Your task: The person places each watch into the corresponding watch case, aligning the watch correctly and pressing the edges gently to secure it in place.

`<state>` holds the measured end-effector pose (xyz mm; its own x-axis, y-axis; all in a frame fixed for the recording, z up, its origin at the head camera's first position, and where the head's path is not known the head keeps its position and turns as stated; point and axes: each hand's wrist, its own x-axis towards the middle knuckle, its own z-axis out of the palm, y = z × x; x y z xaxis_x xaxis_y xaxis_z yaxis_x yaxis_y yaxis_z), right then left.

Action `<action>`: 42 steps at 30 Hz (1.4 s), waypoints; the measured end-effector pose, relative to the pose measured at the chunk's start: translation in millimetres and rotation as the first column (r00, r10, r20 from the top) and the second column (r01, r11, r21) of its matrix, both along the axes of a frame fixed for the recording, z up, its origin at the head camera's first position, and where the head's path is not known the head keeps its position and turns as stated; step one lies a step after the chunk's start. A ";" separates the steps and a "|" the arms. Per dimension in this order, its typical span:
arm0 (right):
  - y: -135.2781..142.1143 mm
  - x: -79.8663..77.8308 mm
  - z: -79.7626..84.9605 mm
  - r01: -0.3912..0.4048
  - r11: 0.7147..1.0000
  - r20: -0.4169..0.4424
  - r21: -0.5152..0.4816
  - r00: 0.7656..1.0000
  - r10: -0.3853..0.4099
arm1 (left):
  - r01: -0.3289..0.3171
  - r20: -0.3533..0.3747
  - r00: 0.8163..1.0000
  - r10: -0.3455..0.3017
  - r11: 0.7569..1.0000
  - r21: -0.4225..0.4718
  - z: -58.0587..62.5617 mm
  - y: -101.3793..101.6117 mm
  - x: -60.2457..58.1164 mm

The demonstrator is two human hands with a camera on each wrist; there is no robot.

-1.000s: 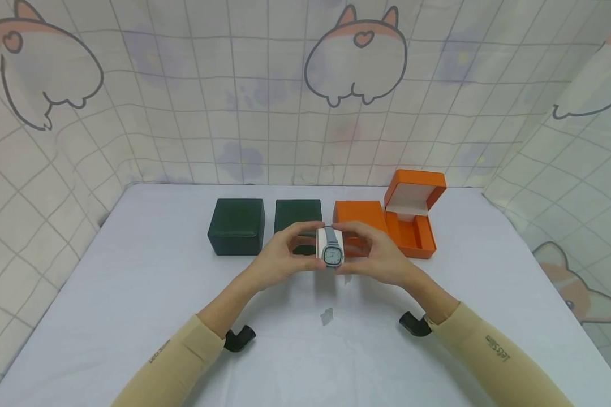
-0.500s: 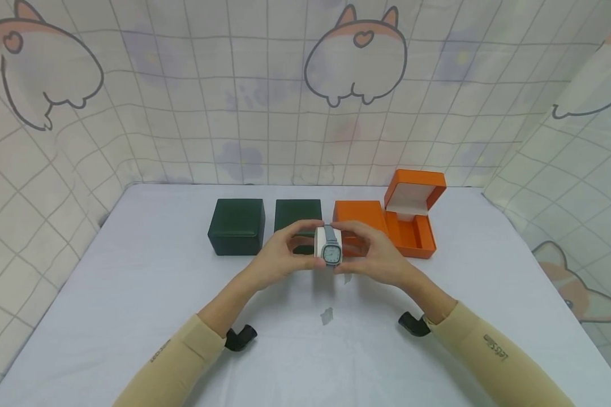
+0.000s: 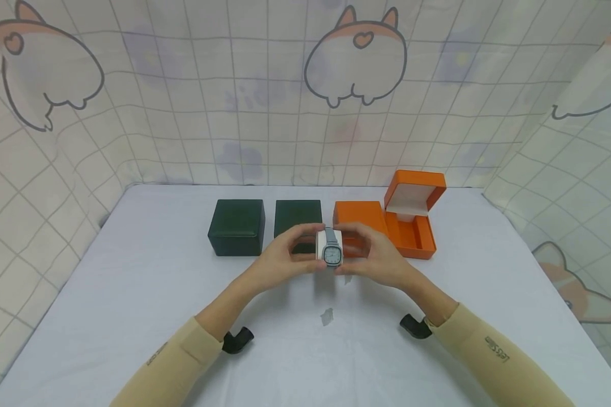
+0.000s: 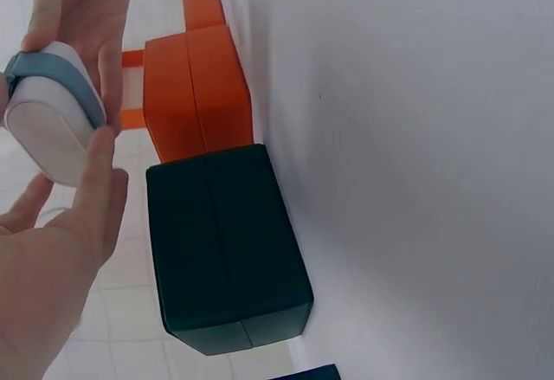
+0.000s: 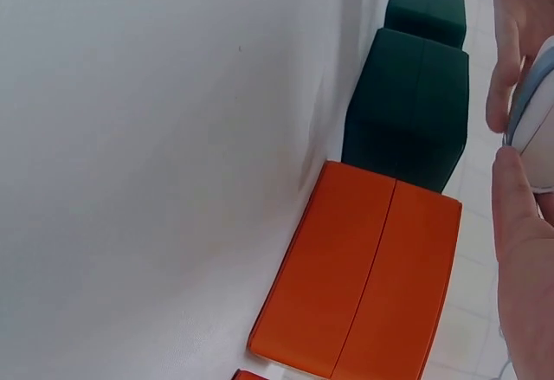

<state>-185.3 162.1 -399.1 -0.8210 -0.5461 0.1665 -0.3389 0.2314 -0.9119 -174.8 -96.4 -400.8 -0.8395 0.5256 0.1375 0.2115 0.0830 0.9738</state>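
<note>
A wristwatch with a square face and grey-blue strap is wrapped round a white cushion. Both hands hold it up above the table, in front of the boxes. My left hand grips the cushion from the left, thumb near the watch face and fingers at the far end. From the right, my right hand pinches it the same way. In the left wrist view the strap circles the cushion between the fingertips. The right wrist view shows only part of the cushion at its edge.
Behind the hands stand two closed green boxes, the left one and the right one, and a closed orange box. At the right an orange box has its lid raised. A grey patch lies on the white table.
Almost nothing differs. The hands and the watch have shifted only very slightly, and the boxes have stayed in place.
</note>
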 end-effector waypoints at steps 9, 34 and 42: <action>1.7 -2.0 -1.2 0.016 1.000 -0.014 0.021 1.000 -0.016 | 0.004 -0.250 0.968 -0.014 0.999 -0.040 -1.7 4.9 4.4; -3.3 -3.6 -2.8 -0.009 1.000 0.034 0.019 0.999 0.009 | -0.059 -0.392 0.920 0.028 0.996 -0.069 -7.2 8.2 5.8; -6.5 -3.4 0.1 -0.011 1.000 0.042 -0.013 0.999 0.011 | -0.099 -0.363 0.929 0.078 0.994 -0.039 -7.4 9.4 7.4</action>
